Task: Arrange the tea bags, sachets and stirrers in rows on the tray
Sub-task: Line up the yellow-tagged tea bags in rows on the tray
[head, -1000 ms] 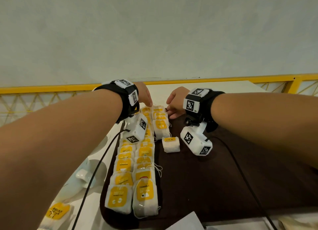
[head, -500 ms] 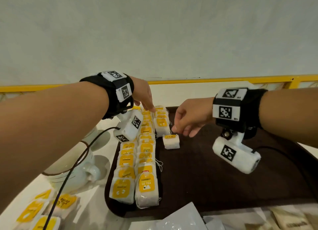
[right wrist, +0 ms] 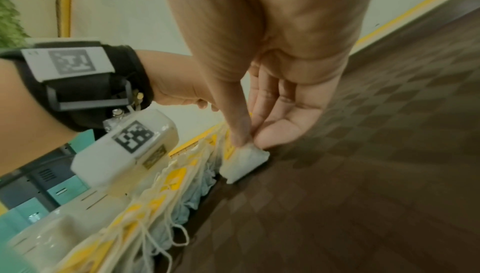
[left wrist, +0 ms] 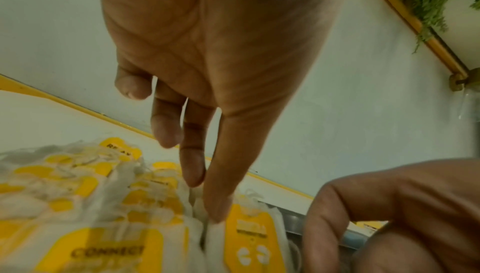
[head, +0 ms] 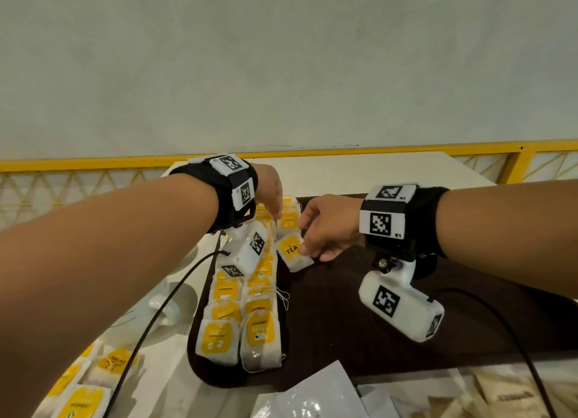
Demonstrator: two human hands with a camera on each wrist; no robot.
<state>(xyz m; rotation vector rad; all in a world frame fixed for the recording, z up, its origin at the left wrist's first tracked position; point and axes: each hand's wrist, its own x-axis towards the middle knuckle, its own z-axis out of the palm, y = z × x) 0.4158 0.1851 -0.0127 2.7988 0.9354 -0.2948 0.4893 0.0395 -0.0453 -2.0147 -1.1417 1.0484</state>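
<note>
- Right hand (head: 328,230) pinches the loose tea bag (head: 294,252) at its edge, thumb against fingertips (right wrist: 272,135); half a second ago the same hand hovered open just above that bag, which then lay flat and square on the tray (head: 406,348).
- The bag now sits skewed, its yellow "TEA" label turned, one end apparently raised off the dark checkered surface; it lies just below the right hand, touching the last bag (head: 289,219) of the short third row.
- Left hand (head: 269,190) has barely moved: fingers straight and close together, pointing down, fingertips (left wrist: 217,209) pressed into the seam between two bags at the far end of the rows, holding nothing.
- Two long rows of tea bags (head: 237,317) run from under the left wrist back toward the person; the third row is only begun, between the two hands.
- Judgement: the change from hovering to pinching suggests the stray bag is being squared up and tucked into the third row, while the left hand steadies the neighbours.
- Off the tray, more tea bags (head: 81,395) lie below the left forearm beside a white cup (head: 162,305), and sachets (head: 513,395) and white packets (head: 312,395) lie below the right wrist.
- Judgement: the task looks well short of finished; no stirrers can be made out.
</note>
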